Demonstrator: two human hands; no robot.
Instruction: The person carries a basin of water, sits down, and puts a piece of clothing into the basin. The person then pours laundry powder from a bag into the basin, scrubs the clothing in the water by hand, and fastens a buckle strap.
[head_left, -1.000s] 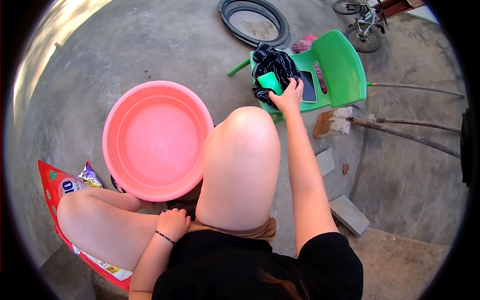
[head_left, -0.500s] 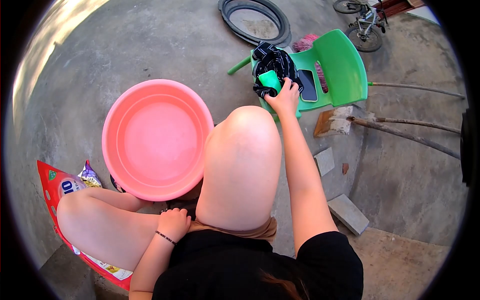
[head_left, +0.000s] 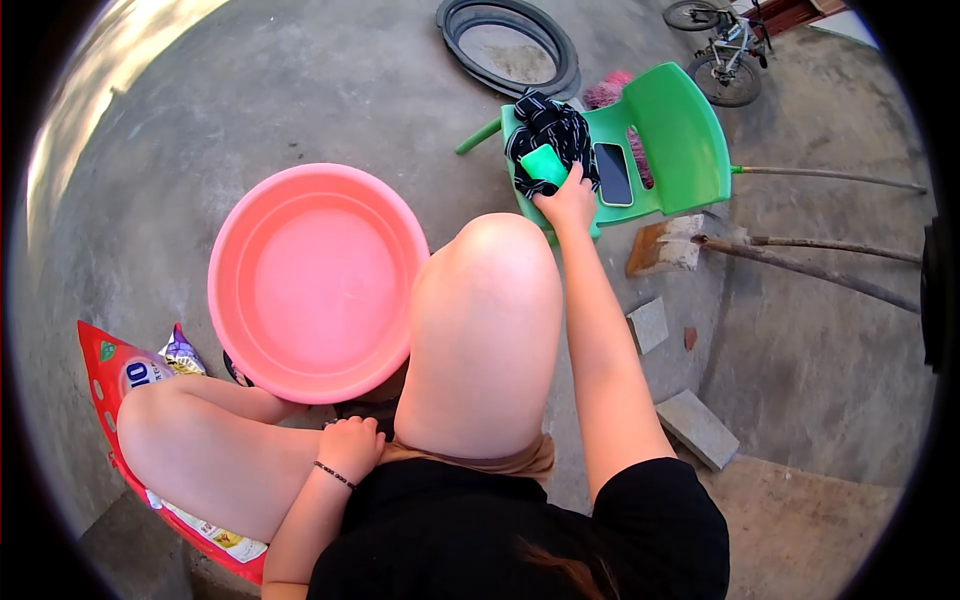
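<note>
My right hand (head_left: 568, 205) reaches out to the green plastic chair (head_left: 682, 140). Its thumb and fingers close around the near end of a bright green bar (head_left: 543, 163), which looks like soap. That bar lies against a bunched black cloth with white stripes (head_left: 553, 122) on the seat, and the fingertips also touch the cloth. A dark-screened phone (head_left: 613, 175) lies on the seat just right of my hand. My left hand (head_left: 352, 445), a beaded bracelet on its wrist, rests in my lap with loose fingers and nothing visible in it.
A large pink basin (head_left: 325, 285) stands before my knees. At lower left are a red printed bag (head_left: 105, 375) and a purple packet (head_left: 180, 350). Tires (head_left: 560, 50) and a bicycle (head_left: 727, 72) are farther back. A shovel (head_left: 665, 248) and concrete blocks (head_left: 697, 430) lie at right.
My right hand has shifted slightly, and the green bar has turned a little. The striped cloth has drawn left, uncovering more of the phone. My left hand stays in place.
</note>
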